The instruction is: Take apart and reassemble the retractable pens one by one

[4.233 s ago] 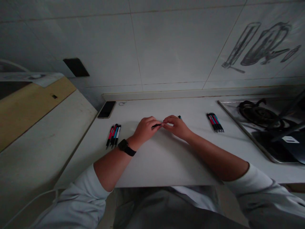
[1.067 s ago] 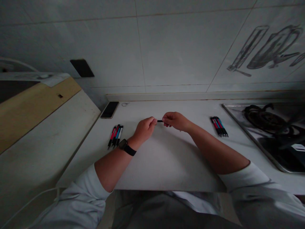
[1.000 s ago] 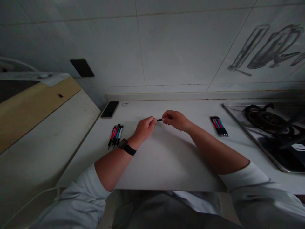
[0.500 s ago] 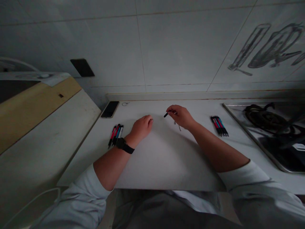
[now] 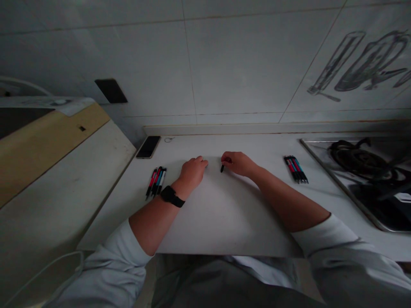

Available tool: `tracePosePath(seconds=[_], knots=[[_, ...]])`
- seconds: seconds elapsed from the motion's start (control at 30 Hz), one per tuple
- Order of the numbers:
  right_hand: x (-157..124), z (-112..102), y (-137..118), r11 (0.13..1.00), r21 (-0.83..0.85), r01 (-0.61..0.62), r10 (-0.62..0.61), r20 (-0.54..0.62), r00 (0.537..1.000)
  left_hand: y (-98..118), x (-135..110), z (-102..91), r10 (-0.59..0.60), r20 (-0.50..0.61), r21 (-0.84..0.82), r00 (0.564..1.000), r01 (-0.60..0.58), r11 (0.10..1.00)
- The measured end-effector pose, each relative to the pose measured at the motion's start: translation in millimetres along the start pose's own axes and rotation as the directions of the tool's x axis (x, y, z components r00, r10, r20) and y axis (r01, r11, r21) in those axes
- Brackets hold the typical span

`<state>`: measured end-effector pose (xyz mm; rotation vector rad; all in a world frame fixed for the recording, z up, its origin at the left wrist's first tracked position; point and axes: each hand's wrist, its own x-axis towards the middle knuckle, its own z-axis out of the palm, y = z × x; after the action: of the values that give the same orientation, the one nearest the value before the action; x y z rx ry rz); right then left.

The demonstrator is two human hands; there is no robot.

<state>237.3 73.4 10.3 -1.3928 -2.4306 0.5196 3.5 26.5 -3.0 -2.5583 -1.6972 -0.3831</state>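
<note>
Both my hands rest on the white countertop [image 5: 224,214]. My right hand [image 5: 237,163] is closed around a small black pen part [image 5: 222,168], whose dark end pokes out to the left and touches the counter. My left hand [image 5: 192,170], with a black watch [image 5: 171,196] on its wrist, lies a little to the left with fingers curled, and whatever it may hold is hidden. A bunch of red, blue and black pens [image 5: 156,181] lies left of my left hand. A second bunch of pens [image 5: 296,169] lies to the right of my right hand.
A dark phone [image 5: 148,147] and a small ring [image 5: 168,139] lie at the back left by the tiled wall. A gas hob [image 5: 362,171] fills the right end. A lower wooden and white surface [image 5: 48,171] adjoins on the left.
The hands held one pen between them a second ago. They have pulled apart; the right hand kept a black piece and lowered it to the counter, and the left hand dropped to the surface.
</note>
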Motion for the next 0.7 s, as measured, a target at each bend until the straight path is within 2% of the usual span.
tracePosePath(seconds=[0.17,0.33,0.53,0.7], knots=[[6.2,7.0,-5.0,0.996,-0.078,-0.031,0.028,-0.043,0.999,0.5,1.1,0.9,0.008,0.053,0.091,0.999,-0.013,0.996],[9.4,10.9,-2.9,0.99,-0.141,0.017,-0.023,-0.041,0.999,-3.8,2.8,4.1,-0.011,0.066,0.062,0.998,0.007,0.998],[2.8,4.4,7.6,0.967,-0.166,0.193,-0.183,0.073,0.98,-9.4,4.7,12.4,-0.033,0.006,-0.009,0.999,0.033,0.999],[1.9,4.2,13.6,0.963,-0.184,0.195,-0.182,0.082,0.98,-11.1,4.6,12.7,-0.059,-0.03,-0.073,0.998,0.057,0.996]])
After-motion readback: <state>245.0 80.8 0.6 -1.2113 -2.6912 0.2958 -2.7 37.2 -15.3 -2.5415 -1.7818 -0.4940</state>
